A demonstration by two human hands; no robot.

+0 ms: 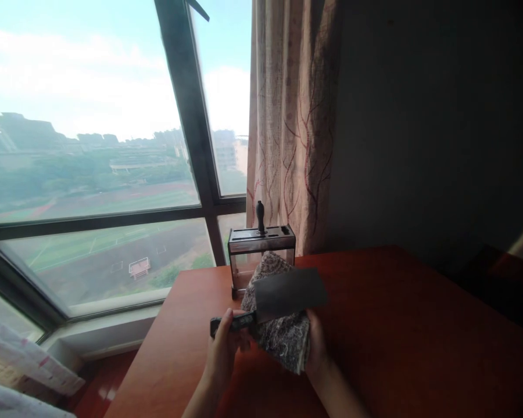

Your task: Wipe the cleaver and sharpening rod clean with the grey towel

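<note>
My left hand [226, 345] is closed around the dark handle of a cleaver [290, 293], whose broad grey blade points to the right. Behind and below the blade hangs a fuzzy grey-brown cloth [283, 339]. My right hand [316, 342] grips the right side of this cloth, close under the blade's lower edge; its fingers are partly hidden behind the cloth. Just beyond the blade stands a knife block [261, 233] with clear sides and a dark slotted top. One dark-handled tool [260, 216] sticks upright out of it.
All this is over a reddish-brown wooden table [375, 302]. A large window [91, 145] with dark frames lies to the left, and a beige curtain [287, 116] with a branch pattern hangs behind the knife block. The right side of the room is dark.
</note>
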